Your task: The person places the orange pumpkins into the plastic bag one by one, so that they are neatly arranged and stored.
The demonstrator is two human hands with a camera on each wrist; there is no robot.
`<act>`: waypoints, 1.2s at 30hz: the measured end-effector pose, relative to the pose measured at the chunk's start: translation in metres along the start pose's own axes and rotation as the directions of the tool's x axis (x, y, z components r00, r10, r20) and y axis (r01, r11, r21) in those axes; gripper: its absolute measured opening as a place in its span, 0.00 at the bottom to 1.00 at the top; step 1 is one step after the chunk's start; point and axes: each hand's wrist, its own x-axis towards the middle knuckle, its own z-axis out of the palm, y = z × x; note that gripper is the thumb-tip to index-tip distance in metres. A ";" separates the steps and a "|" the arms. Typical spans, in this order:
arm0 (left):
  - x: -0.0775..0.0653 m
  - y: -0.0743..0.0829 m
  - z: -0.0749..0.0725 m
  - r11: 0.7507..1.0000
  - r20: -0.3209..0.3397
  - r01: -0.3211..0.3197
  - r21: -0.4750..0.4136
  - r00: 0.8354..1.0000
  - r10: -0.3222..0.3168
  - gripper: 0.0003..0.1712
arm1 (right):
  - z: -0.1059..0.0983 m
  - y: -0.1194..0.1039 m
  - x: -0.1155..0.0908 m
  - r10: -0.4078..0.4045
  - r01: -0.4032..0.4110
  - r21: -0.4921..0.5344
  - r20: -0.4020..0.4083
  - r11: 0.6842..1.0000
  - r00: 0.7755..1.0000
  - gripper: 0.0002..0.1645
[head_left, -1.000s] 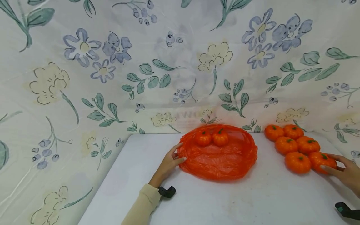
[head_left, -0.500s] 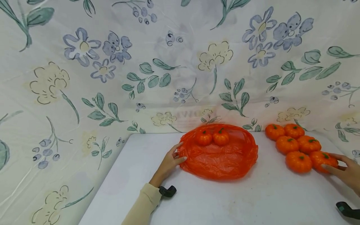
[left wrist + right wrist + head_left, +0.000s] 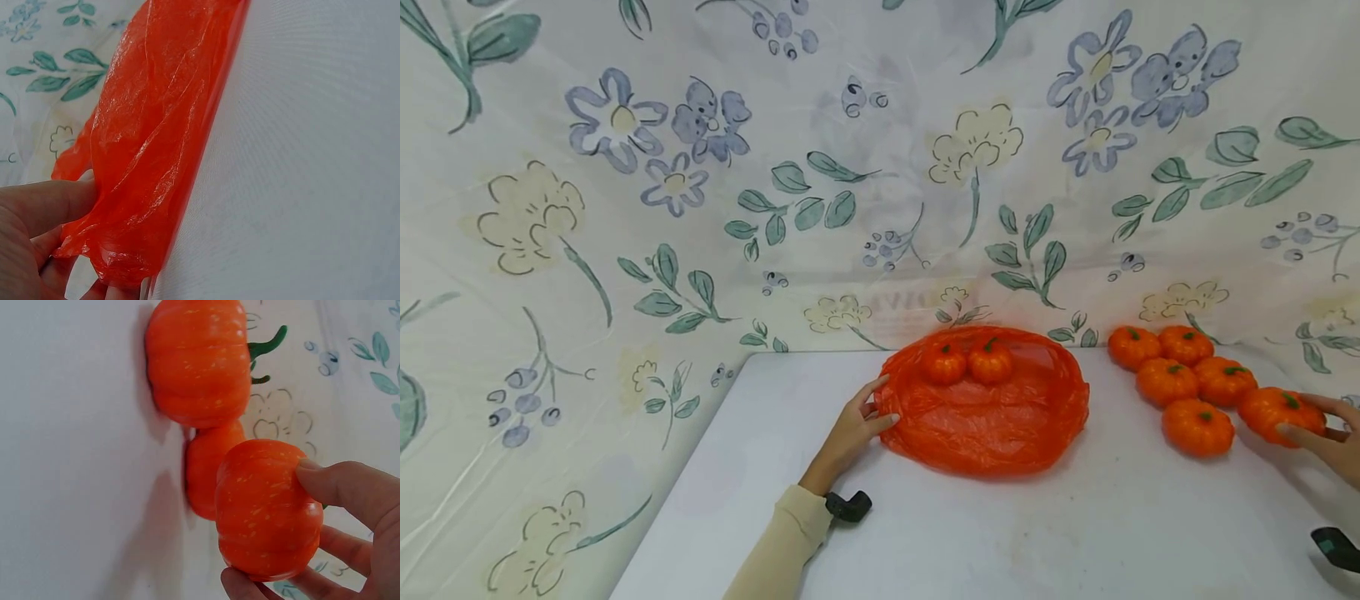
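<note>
Held pumpkin [image 3: 1279,414] is hovering just above the white table [image 3: 1112,533], right hand [image 3: 1336,448] gripping it, thumb and fingers curling round. Five loose pumpkins [image 3: 1167,382] are sitting just left. Left hand [image 3: 852,429] is pinching the red bag [image 3: 985,433] by its left edge, fingers partly spread; two more pumpkins [image 3: 991,362] are sitting within its outline.

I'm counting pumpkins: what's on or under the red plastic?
Two orange pumpkins rest on the red plastic. Whatever lies beneath it is covered and can't be made out.

the bag [image 3: 977,425] looks like crinkled glossy plastic, the held pumpkin [image 3: 265,519] shiny, the tabletop [image 3: 992,533] matt.
</note>
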 end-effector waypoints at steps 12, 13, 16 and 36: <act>0.000 0.000 0.001 0.999 0.015 -0.032 0.021 0.999 0.032 0.40 | -0.011 -0.022 -0.004 0.022 -0.023 0.020 0.016 1.000 1.000 0.48; 0.000 0.000 0.001 0.999 0.021 -0.029 0.022 0.999 0.029 0.40 | -0.010 -0.021 -0.004 0.027 -0.028 0.018 0.022 0.999 0.999 0.48; -0.002 -0.001 0.003 0.999 0.031 -0.029 0.025 0.999 0.028 0.41 | -0.011 -0.024 -0.011 0.013 -0.014 0.031 0.028 0.999 1.000 0.49; 0.000 0.000 -0.001 1.000 0.007 -0.016 0.016 1.000 0.016 0.40 | -0.015 -0.095 -0.005 -0.089 0.051 0.119 0.339 0.992 0.936 0.56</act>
